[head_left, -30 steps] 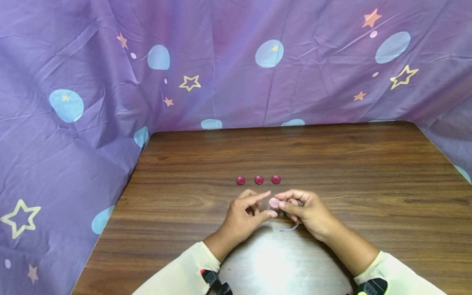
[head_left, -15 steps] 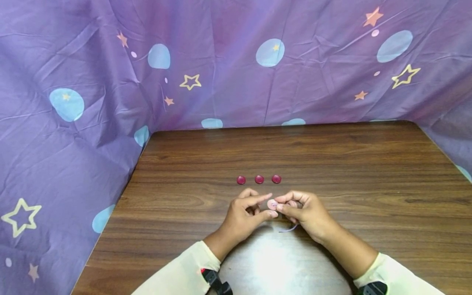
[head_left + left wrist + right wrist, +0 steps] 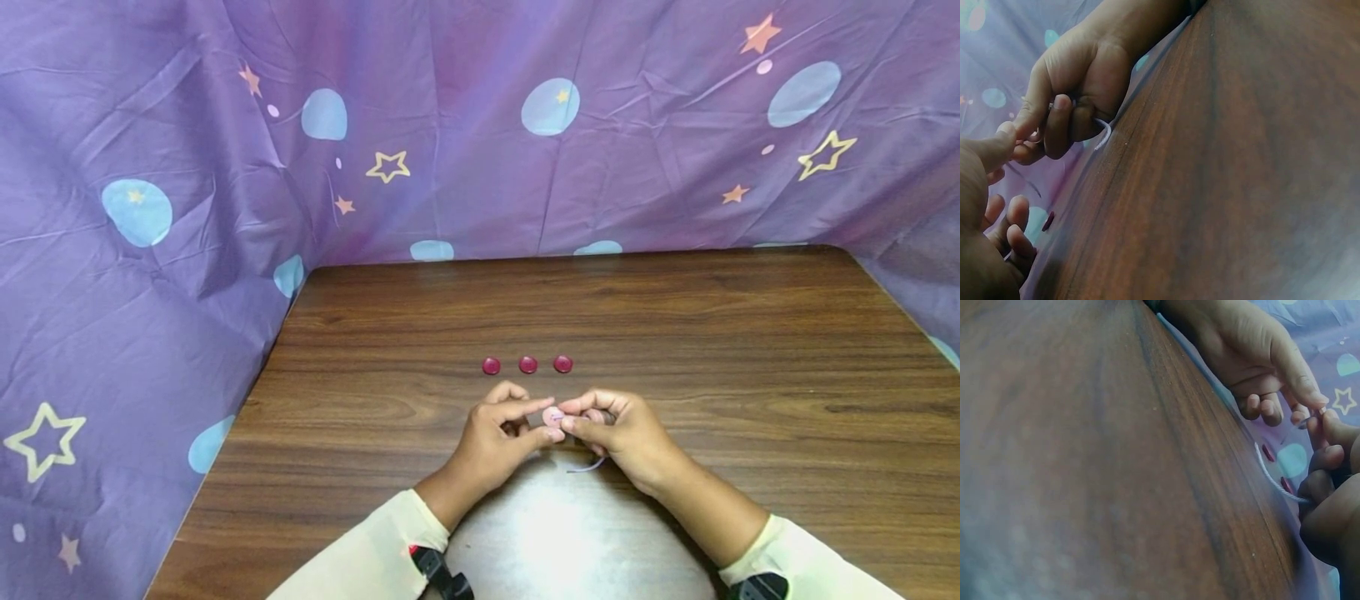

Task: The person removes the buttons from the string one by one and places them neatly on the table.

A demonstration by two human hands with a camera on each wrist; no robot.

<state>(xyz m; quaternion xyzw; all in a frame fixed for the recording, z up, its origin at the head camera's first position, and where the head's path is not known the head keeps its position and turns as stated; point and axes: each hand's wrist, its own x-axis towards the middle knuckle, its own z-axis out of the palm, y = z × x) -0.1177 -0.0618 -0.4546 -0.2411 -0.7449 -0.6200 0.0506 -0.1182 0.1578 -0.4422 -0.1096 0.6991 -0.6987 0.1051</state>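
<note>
A small, round, pale pink button (image 3: 551, 417) is held up between the two hands over the table. My left hand (image 3: 491, 437) pinches it by its edges between thumb and index finger; the other left fingers are bent and hold nothing. My right hand (image 3: 630, 433) pinches a thin lavender cord (image 3: 587, 467) close against the button's face. A bit of that cord shows at the button's middle. In the right wrist view, the cord's loose tail (image 3: 1272, 480) curves out from under the curled right fingers. Fingertips hide most of the button in both wrist views.
Three dark red buttons lie in a row beyond the hands: a left one (image 3: 491, 366), a middle one (image 3: 528, 365) and a right one (image 3: 562, 364). They rest on a brown wood-grain table (image 3: 375, 333). A purple patterned cloth (image 3: 480, 125) hangs behind and at the sides.
The right hand has brought the pink button slightly left and down, in between the left thumb and index finger, which have closed on it. The red buttons have stayed in place.
</note>
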